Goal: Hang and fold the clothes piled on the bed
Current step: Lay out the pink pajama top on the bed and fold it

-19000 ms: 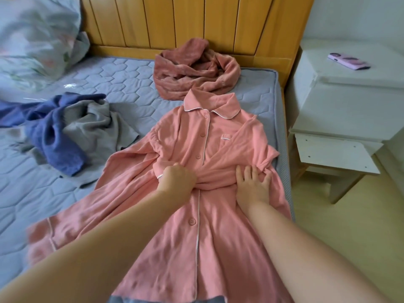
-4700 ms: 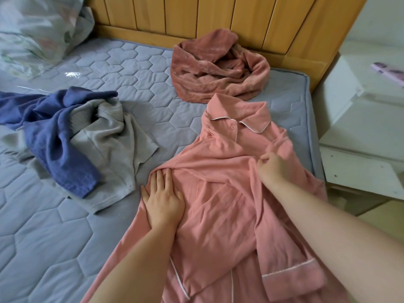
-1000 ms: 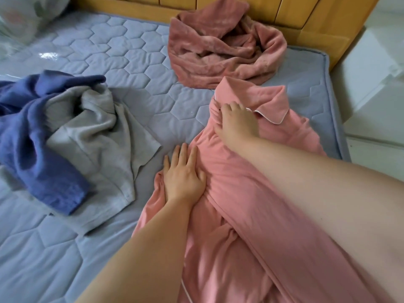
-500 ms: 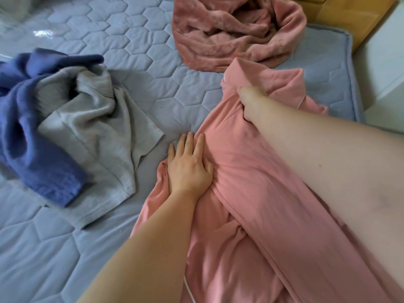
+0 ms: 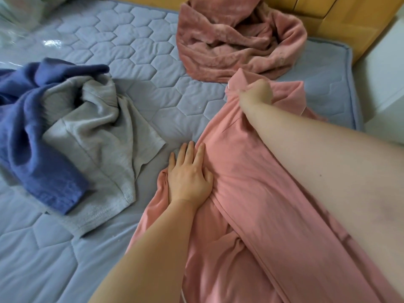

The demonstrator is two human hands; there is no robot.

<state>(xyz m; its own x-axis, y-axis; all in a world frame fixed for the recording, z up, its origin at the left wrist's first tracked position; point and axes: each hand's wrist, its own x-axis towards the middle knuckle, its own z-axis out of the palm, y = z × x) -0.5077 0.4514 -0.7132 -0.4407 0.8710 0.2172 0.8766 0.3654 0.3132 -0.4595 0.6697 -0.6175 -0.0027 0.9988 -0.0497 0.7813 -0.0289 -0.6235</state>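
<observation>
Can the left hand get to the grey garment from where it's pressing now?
Probably yes: the left hand lies flat on the pink pyjama top, and only bare mattress separates it from the grey garment.

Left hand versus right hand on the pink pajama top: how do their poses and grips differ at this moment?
The left hand lies flat with straight fingers, pressing the pink pajama top down at its left edge; the right hand has curled fingers gripping bunched fabric by the collar. The left hand sits nearer the camera, while the right hand reaches farther up the bed, close to the dusty-pink fleece garment. Both touch the same top.
</observation>
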